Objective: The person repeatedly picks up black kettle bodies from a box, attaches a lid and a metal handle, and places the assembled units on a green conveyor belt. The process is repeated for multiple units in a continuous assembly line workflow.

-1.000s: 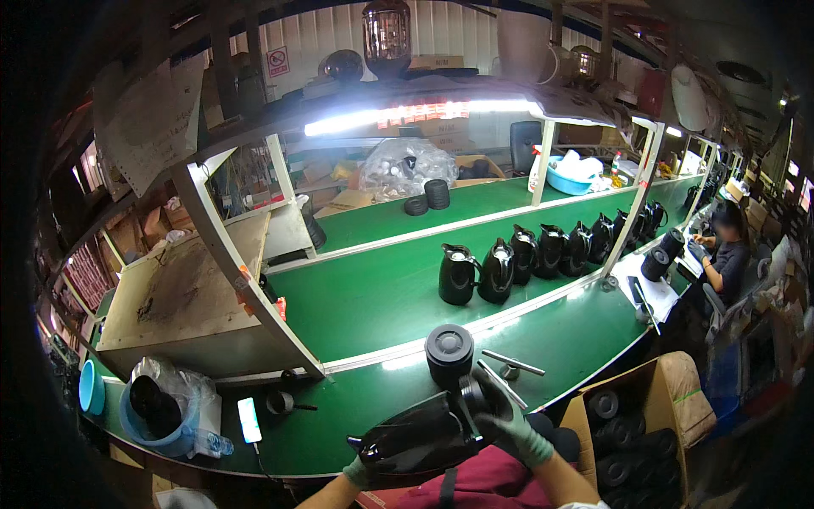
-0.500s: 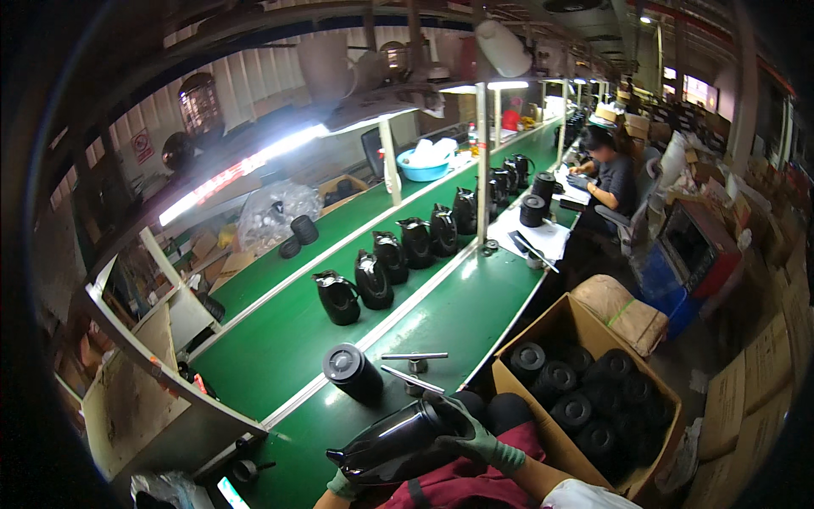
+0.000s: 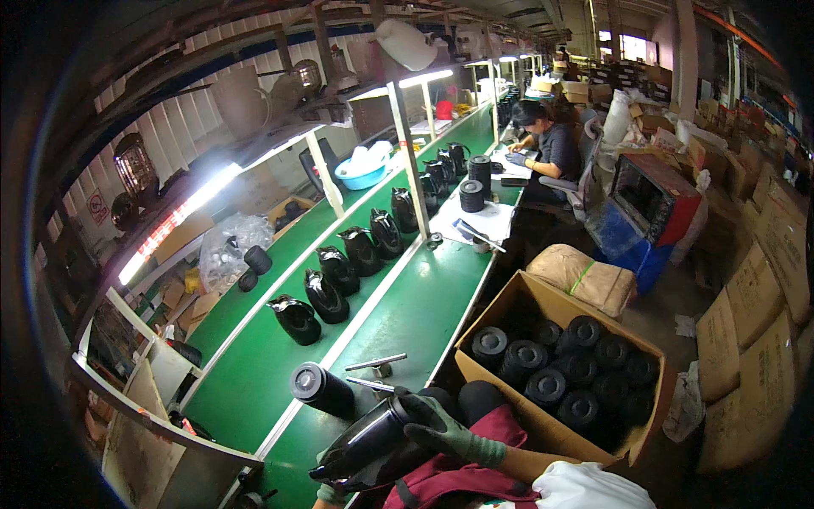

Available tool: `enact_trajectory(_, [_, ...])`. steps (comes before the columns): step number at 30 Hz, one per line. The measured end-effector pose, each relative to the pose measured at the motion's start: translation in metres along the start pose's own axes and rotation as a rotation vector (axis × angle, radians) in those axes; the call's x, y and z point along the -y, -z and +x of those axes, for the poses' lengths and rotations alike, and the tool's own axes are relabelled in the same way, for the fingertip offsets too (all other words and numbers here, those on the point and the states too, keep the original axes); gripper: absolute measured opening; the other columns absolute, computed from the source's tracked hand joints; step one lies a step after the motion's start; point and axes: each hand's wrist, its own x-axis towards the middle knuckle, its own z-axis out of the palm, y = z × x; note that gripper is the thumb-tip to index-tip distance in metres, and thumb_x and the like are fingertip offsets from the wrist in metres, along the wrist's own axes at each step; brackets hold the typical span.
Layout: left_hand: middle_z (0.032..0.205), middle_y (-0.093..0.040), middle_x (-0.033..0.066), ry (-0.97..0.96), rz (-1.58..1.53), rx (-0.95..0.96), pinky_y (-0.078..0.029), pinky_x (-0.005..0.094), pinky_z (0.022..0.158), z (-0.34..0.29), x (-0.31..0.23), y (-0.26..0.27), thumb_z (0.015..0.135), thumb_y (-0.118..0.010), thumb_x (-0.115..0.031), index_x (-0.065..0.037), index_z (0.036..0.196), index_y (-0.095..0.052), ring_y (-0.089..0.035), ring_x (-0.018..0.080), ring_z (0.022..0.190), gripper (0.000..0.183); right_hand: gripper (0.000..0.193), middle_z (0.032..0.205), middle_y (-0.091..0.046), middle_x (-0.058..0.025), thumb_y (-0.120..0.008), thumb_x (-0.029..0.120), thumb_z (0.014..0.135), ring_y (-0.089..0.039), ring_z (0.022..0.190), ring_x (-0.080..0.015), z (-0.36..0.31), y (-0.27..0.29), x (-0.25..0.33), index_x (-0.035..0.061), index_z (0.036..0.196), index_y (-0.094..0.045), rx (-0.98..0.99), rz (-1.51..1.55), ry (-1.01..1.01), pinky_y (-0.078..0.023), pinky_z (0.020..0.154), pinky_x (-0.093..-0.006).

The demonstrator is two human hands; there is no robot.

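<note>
A glossy black jug [image 3: 366,448] lies tilted over my lap, its spout toward the lower left and its other end toward my right hand. My right hand [image 3: 445,431], in a grey-green glove, is closed round that upper end. My left hand [image 3: 331,494], gloved too, grips the jug near the spout; most of its fingers are hidden behind it. Close by on the green bench stands a black cylindrical part [image 3: 322,390] with a round ringed top. Beside it are two metal bar-handled tools [image 3: 376,364], the nearer partly covered by the jug and my hand.
Several black jugs [image 3: 326,296] stand in a row along the green belt [image 3: 237,373]. At my right is an open carton [image 3: 653,424] holding several black cylindrical parts. Beyond it lies a wrapped brown bundle [image 3: 585,278]. Further along the bench a co-worker [image 3: 555,153] sits over papers.
My view has swung to the right, so the bench and jugs appear further left. Both hands keep hold of the same jug, which is slightly more tilted.
</note>
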Motion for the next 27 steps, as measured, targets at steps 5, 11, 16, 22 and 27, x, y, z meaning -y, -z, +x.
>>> enact_trajectory(5, [0.126, -0.062, 0.0117, -0.012, 0.066, 0.048, -0.048, 0.0363, 0.099, 0.004, -0.004, -0.013, 0.096, -0.055, -0.022, -0.002, 0.13, -0.057, -0.058, 0.0216, 0.114, 0.04, 0.065, 0.142, -0.042, -0.0174, -0.068, 0.028, 0.093, -0.04, 0.134, -0.03, -0.009, -0.001, 0.006, 0.0023, 0.145, -0.04, -0.045, -0.256, 0.165, -0.029, 0.114, -0.0402])
enact_trajectory(11, [0.127, -0.061, 0.0119, -0.039, 0.131, 0.097, -0.047, 0.037, 0.1, 0.007, -0.008, -0.025, 0.096, -0.055, -0.024, -0.003, 0.131, -0.056, -0.058, 0.0223, 0.115, 0.041, 0.056, 0.149, -0.038, -0.0145, -0.054, 0.027, 0.102, -0.036, 0.138, -0.0251, -0.009, 0.006, -0.03, 0.0032, 0.149, -0.035, -0.064, 0.069, 0.083, -0.027, 0.115, -0.0337])
enact_trajectory(16, [0.128, -0.061, 0.012, -0.109, 0.215, 0.123, -0.047, 0.0375, 0.1, 0.014, -0.015, -0.038, 0.096, -0.055, -0.025, -0.003, 0.131, -0.056, -0.058, 0.023, 0.116, 0.041, 0.053, 0.146, -0.045, -0.0128, -0.057, 0.028, 0.098, -0.041, 0.136, -0.0255, -0.004, 0.014, -0.073, 0.006, 0.144, -0.043, -0.133, 0.495, 0.062, -0.03, 0.114, -0.0355])
enact_trajectory(22, [0.128, -0.06, 0.0122, -0.166, 0.293, 0.118, -0.047, 0.0381, 0.101, 0.017, -0.028, -0.039, 0.097, -0.055, -0.027, -0.004, 0.132, -0.055, -0.057, 0.0237, 0.117, 0.042, 0.048, 0.143, -0.046, -0.0154, -0.058, 0.026, 0.097, -0.044, 0.132, -0.0287, -0.012, 0.029, -0.051, 0.0084, 0.14, -0.049, -0.222, -0.115, 0.143, -0.032, 0.112, -0.0376])
enact_trajectory(27, [0.129, -0.06, 0.0123, -0.184, 0.317, 0.148, -0.046, 0.0386, 0.102, 0.016, -0.029, -0.044, 0.097, -0.055, -0.028, -0.004, 0.132, -0.055, -0.057, 0.0244, 0.118, 0.043, 0.048, 0.134, -0.052, -0.019, -0.065, 0.025, 0.087, -0.049, 0.125, -0.0363, -0.026, 0.004, 0.044, 0.0108, 0.133, -0.059, -0.218, -0.627, 0.494, -0.036, 0.107, -0.0413])
